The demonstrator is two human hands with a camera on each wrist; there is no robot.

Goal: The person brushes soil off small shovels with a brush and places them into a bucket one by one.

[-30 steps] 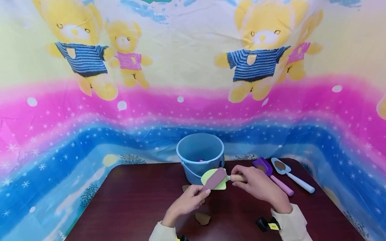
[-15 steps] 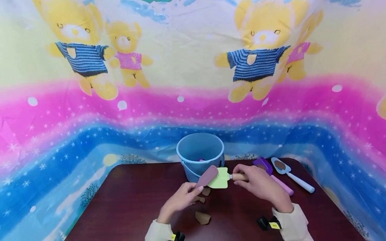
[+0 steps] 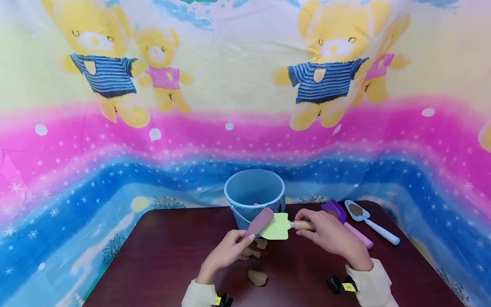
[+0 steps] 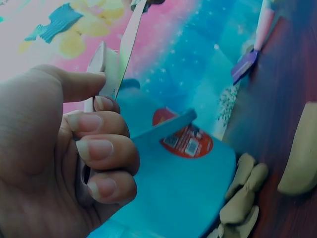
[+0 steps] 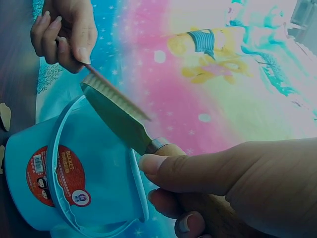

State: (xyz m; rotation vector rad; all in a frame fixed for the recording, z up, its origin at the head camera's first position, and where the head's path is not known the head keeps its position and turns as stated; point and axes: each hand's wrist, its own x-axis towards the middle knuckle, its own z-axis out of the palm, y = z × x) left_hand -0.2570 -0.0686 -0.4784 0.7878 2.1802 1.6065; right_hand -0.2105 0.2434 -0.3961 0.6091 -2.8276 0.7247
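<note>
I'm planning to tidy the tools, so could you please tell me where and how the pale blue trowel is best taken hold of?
I'd grip the pale blue trowel by its handle, probably from above and the near right: the handle is straight and points that way, with the purple shovel lying on its other side and a brown patch on the blade.

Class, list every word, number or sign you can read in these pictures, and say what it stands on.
"BUCKET": red label on the blue bucket.
The label's other print: too small or blurred.
Yellow tags at both wrists: too small to read.
</note>
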